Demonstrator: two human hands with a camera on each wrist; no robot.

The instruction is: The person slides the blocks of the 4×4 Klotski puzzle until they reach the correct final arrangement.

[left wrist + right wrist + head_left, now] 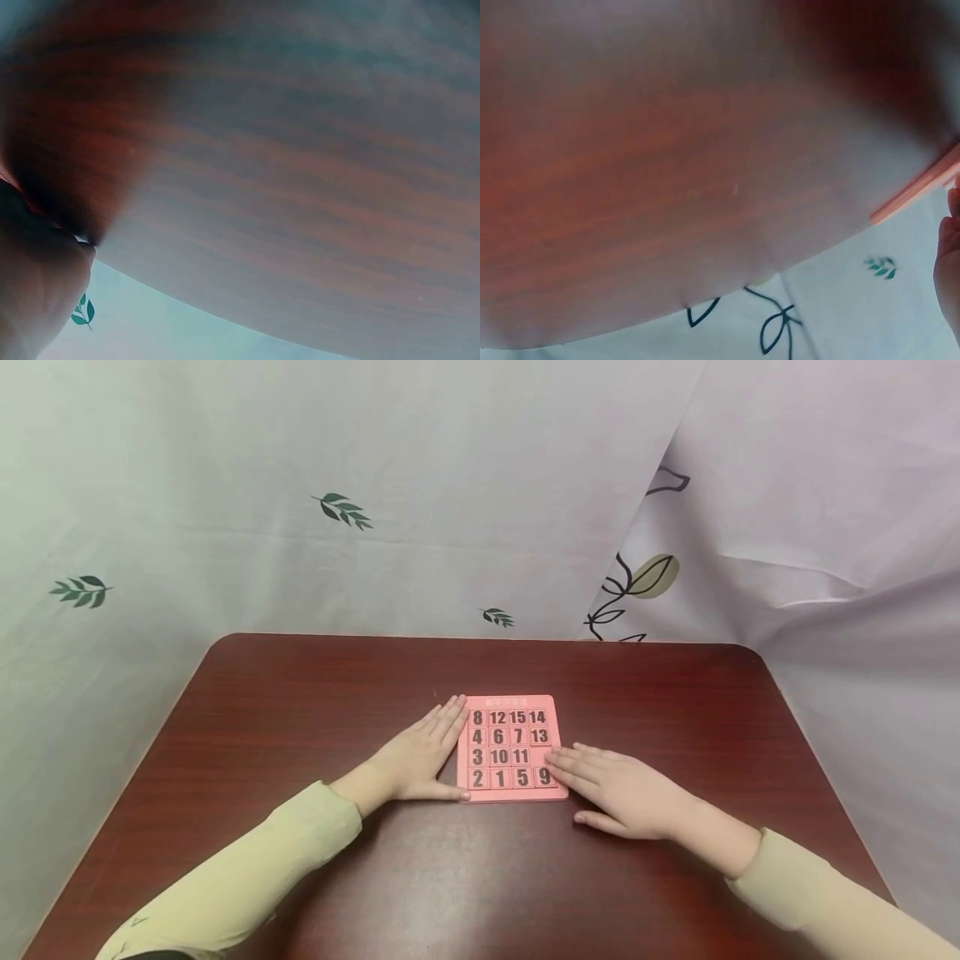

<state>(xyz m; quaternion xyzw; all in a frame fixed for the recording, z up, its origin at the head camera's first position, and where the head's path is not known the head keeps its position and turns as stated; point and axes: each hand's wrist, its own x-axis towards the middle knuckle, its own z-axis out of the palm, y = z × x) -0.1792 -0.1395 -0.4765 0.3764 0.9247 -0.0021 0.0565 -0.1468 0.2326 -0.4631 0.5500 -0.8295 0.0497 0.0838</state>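
Note:
A pink number sliding puzzle (499, 757) lies flat on the table, its several square tiles printed with black numbers. A gap shows at the right end of the third row, above the tile 9 (544, 777). My left hand (418, 758) lies along the puzzle's left edge with straight fingers, its thumb at the lower left corner. From the right, my right hand (626, 789) reaches in with straight fingers, the tips on the right edge by the gap and the 9. The right wrist view catches only the puzzle's edge (915, 196) and part of that hand.
The dark red wooden table (315, 693) has rounded far corners. Behind it and at the sides hangs a pale curtain (450, 460) with leaf prints. The left wrist view holds mostly blurred tabletop (300, 172).

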